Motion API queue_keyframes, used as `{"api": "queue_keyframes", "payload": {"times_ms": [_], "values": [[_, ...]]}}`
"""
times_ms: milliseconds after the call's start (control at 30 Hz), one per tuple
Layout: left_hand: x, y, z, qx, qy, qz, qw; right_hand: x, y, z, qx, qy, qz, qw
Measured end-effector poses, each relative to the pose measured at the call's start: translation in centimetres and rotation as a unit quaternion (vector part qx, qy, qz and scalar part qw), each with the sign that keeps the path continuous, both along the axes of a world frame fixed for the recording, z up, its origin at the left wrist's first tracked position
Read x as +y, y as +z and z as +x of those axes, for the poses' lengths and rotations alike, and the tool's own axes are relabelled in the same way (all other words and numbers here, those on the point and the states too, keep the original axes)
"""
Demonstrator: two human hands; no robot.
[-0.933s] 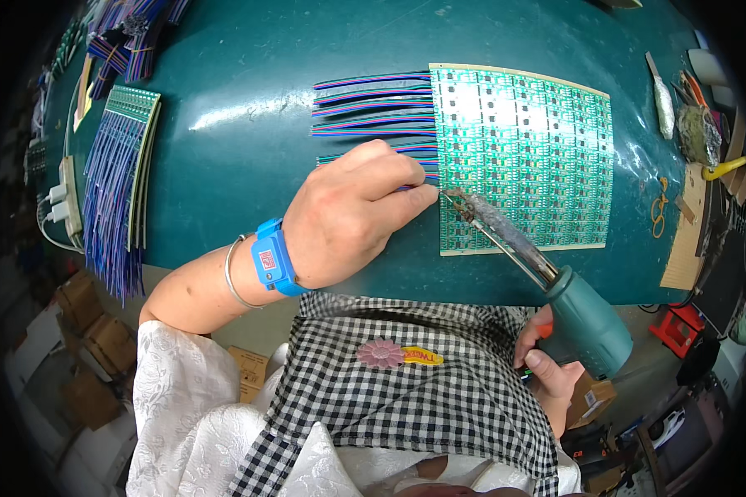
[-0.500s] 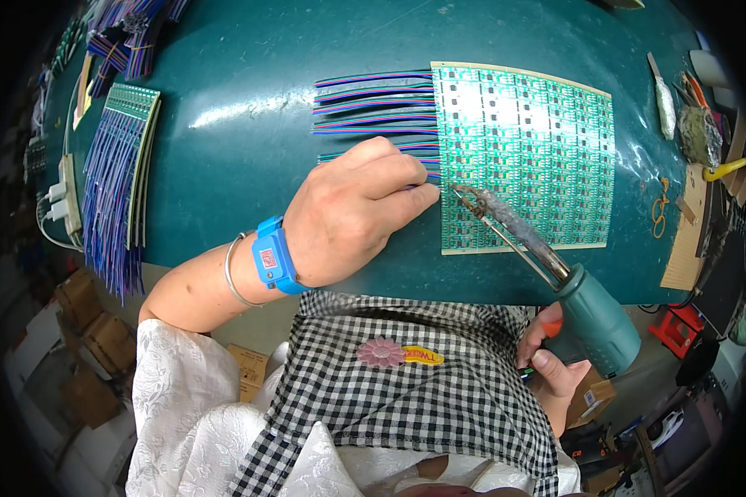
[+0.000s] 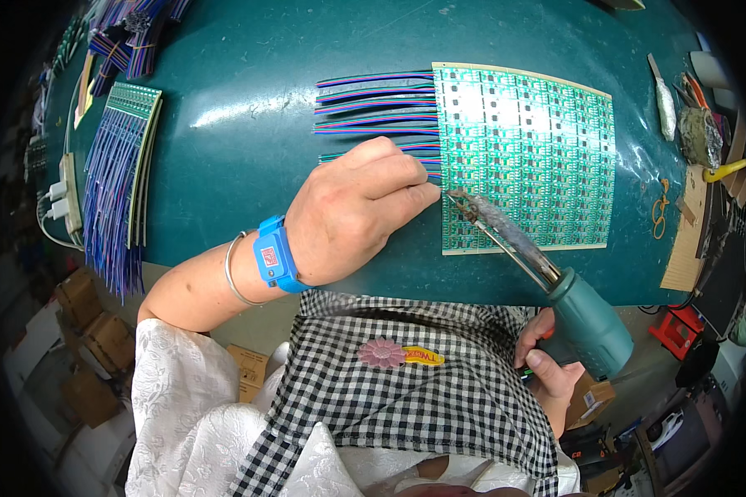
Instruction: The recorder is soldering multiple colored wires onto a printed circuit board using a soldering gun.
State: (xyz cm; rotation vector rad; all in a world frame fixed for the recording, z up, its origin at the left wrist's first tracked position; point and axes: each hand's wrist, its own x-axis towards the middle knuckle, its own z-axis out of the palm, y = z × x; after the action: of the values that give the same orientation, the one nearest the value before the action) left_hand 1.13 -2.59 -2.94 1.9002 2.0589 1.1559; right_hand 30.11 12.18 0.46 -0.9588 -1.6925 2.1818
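A panel of green circuit boards [image 3: 539, 149] lies flat on the table, with multicoloured ribbon wires [image 3: 373, 106] running out from its left edge. My left hand [image 3: 348, 211], a blue wrist strap and a bangle on its arm, is pinched at that edge. Its fingertips close on a ribbon wire, mostly hidden beneath the hand. My right hand [image 3: 547, 364] grips a green soldering gun [image 3: 593, 327] from below, at the table's front edge. The gun's thin tip points up and left, resting at the panel's left edge close beside my left fingertips.
At the left lies a stack of boards with hanging purple-blue wires [image 3: 116, 182], beside a power strip [image 3: 70, 203] with white plugs. Wire bundles [image 3: 133, 41] sit at the far left. Cardboard [image 3: 684, 236], a yellow-handled tool [image 3: 725, 169] and a rubber band [image 3: 660, 209] lie at the right.
The soldering gun has shifted slightly left, its tip now nearer the panel's left edge and my left fingertips. My left hand has hardly moved.
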Motion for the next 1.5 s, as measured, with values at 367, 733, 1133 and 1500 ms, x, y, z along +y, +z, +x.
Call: {"api": "queue_keyframes", "payload": {"times_ms": [367, 733, 1133, 1500], "values": [[-0.2, -0.1, 0.3, 0.036, -0.017, 0.015, 0.999, -0.7, 0.4, -0.1, 0.003, -0.055, -0.025, 0.998], [-0.2, 0.0, 0.2, 0.082, -0.046, 0.008, 0.996, -0.6, 0.6, -0.6, -0.019, -0.051, -0.011, 0.998], [-0.2, 0.2, 0.2, 0.113, -0.060, 0.006, 0.992, 0.1, 1.3, 0.5, -0.024, -0.024, -0.072, 0.997], [-0.1, 0.2, 0.2, 0.150, -0.070, 0.024, 0.986, -0.4, 0.2, 0.0, 0.002, -0.045, -0.034, 0.998]]}}
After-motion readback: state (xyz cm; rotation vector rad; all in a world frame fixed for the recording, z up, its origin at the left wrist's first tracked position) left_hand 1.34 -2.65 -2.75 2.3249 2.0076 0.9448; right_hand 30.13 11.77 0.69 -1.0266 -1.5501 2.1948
